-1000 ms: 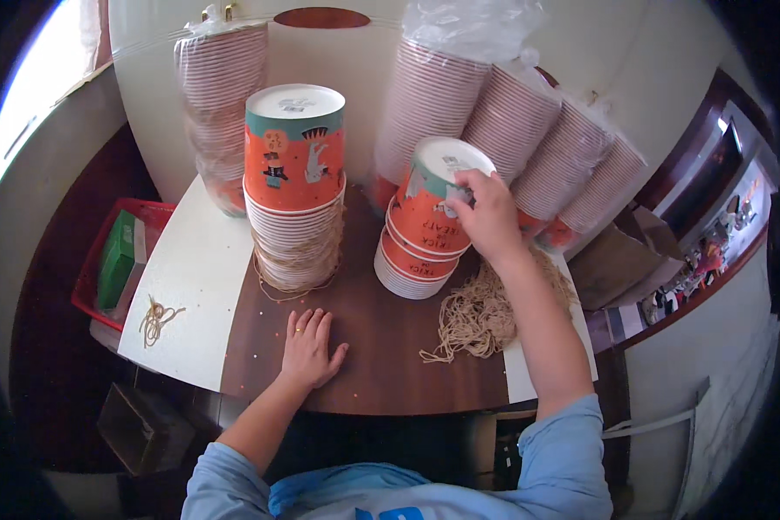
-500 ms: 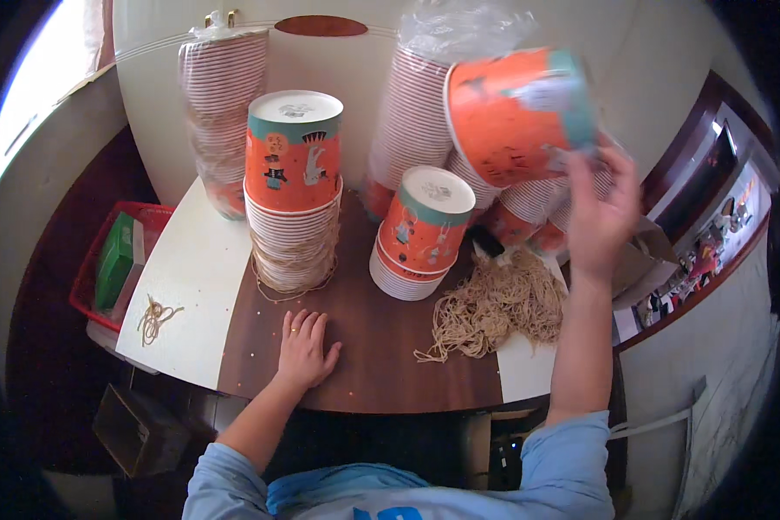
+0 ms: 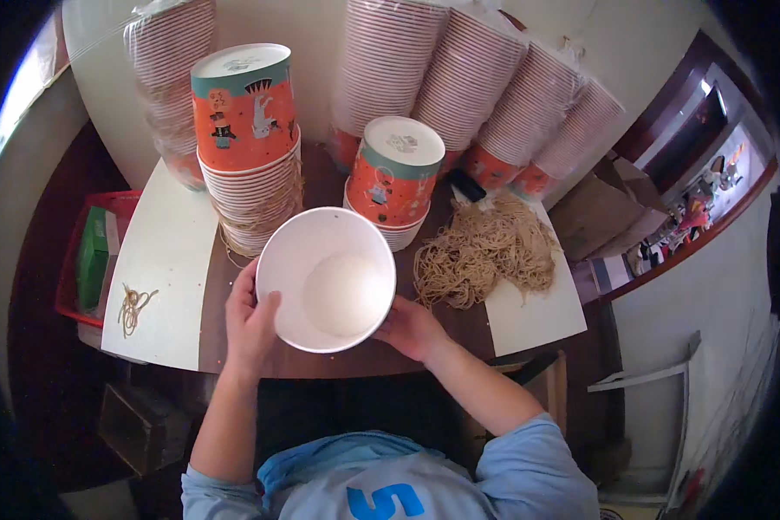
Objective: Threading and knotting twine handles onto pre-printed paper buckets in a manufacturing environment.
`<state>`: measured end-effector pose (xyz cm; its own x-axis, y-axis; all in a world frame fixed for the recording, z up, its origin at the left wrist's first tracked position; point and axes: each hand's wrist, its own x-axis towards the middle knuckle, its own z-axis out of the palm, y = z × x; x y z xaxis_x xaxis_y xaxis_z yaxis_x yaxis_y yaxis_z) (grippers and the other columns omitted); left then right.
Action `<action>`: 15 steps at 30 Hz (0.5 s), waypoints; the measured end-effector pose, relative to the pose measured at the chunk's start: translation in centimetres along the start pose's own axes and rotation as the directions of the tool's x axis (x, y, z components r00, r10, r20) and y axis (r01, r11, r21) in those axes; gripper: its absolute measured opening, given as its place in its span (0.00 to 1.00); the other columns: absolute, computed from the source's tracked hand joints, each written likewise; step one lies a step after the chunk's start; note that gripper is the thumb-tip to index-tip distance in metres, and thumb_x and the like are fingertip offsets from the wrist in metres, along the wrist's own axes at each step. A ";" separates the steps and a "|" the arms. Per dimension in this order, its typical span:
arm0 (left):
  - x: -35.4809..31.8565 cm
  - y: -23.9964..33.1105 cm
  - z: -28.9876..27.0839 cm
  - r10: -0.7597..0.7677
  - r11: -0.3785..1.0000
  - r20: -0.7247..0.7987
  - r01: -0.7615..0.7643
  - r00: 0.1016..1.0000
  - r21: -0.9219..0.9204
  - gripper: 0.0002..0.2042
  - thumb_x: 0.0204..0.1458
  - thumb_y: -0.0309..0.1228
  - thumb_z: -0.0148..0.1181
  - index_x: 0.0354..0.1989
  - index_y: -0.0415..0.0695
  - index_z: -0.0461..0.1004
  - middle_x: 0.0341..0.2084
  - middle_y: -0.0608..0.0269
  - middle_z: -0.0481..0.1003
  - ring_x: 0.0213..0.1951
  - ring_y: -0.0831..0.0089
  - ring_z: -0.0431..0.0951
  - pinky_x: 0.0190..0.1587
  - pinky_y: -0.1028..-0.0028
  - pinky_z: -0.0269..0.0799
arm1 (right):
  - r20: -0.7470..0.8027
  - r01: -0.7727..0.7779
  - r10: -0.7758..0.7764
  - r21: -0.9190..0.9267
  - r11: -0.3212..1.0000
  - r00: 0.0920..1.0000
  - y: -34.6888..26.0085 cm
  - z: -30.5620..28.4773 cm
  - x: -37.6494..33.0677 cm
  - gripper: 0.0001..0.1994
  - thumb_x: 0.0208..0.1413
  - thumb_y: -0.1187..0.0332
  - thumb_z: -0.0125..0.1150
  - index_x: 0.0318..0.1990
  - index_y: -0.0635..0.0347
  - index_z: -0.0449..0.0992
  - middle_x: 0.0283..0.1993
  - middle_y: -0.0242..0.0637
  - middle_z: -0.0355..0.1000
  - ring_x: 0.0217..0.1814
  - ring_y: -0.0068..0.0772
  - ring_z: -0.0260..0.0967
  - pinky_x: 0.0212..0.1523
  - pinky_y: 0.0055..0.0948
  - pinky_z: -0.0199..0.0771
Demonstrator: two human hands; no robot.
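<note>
Paper bowl (image 3: 327,279) btwn both hands, fingers (image 3: 253,295) gripping rim.

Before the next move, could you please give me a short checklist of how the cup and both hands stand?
1. Cup held by both hands: ok, left hand on its left rim, right hand at its lower right.
2. Cup opening faces the camera: ok.
3. Cup inside bare: ok, plain white.
4. String pile apart from the cup: ok, it lies to the right.
5. Two upturned stacks upright: ok.
6. Grip under the cup: cannot tell, hidden.
</note>
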<state>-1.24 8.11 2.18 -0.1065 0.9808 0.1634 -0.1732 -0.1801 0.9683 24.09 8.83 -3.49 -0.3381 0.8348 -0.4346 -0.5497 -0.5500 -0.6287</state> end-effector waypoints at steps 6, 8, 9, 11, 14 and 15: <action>-1.0 1.6 -2.4 -0.140 0.977 0.003 0.138 0.990 0.160 0.24 0.43 0.18 0.45 0.54 0.34 0.63 0.46 0.59 0.70 0.48 0.73 0.70 0.53 0.75 0.63 | 0.204 0.120 -0.512 -0.974 -0.193 0.835 -5.8 -1.2 -2.3 0.07 0.48 0.65 0.59 0.30 0.59 0.76 0.34 0.40 0.72 0.36 0.40 0.71 0.38 0.35 0.70; -1.2 1.1 -2.2 -0.132 0.974 -0.025 0.134 0.991 0.183 0.23 0.44 0.18 0.45 0.53 0.34 0.64 0.44 0.59 0.71 0.46 0.74 0.71 0.50 0.76 0.64 | 0.200 0.060 -0.491 -0.956 -0.287 0.848 -7.8 -2.6 -2.7 0.06 0.46 0.66 0.59 0.29 0.56 0.77 0.30 0.40 0.70 0.32 0.46 0.69 0.37 0.39 0.69; -1.2 0.9 -2.2 -0.111 0.971 -0.054 0.120 0.992 0.209 0.21 0.45 0.17 0.44 0.52 0.34 0.65 0.42 0.60 0.72 0.44 0.76 0.72 0.48 0.78 0.66 | 0.229 0.075 -0.443 -0.938 -0.337 0.867 -8.6 -2.8 -2.9 0.05 0.46 0.66 0.59 0.29 0.56 0.76 0.31 0.38 0.69 0.37 0.43 0.68 0.39 0.38 0.68; -1.3 0.0 -2.3 -0.119 0.969 -0.055 0.128 0.991 0.210 0.21 0.46 0.18 0.44 0.52 0.34 0.65 0.42 0.60 0.72 0.44 0.76 0.72 0.48 0.77 0.66 | 0.333 0.103 -0.412 -0.866 -0.489 0.848 -8.8 -3.0 -3.0 0.05 0.45 0.67 0.59 0.29 0.56 0.76 0.33 0.38 0.68 0.40 0.43 0.67 0.40 0.38 0.68; -1.3 0.2 -1.9 -0.118 0.968 -0.034 0.123 0.992 0.221 0.20 0.49 0.20 0.47 0.53 0.35 0.64 0.43 0.59 0.71 0.43 0.76 0.72 0.47 0.77 0.67 | 0.437 0.123 -0.320 -0.729 -0.673 0.841 -8.9 -2.7 -3.3 0.06 0.43 0.67 0.60 0.30 0.56 0.76 0.35 0.36 0.67 0.45 0.42 0.63 0.44 0.37 0.66; -1.3 0.4 -1.7 -0.108 0.967 -0.014 0.108 0.994 0.232 0.20 0.50 0.21 0.48 0.54 0.35 0.63 0.44 0.59 0.71 0.43 0.76 0.72 0.47 0.77 0.67 | 0.443 0.126 -0.274 -0.686 -0.717 0.853 -8.8 -2.6 -3.4 0.07 0.42 0.67 0.60 0.30 0.56 0.76 0.36 0.36 0.66 0.47 0.42 0.62 0.46 0.36 0.65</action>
<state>-2.86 6.63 2.05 -0.1011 0.9933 0.0553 0.0480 -0.0507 0.9976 32.03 10.72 1.87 -0.4767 0.8748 0.0872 0.8752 0.4815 -0.0466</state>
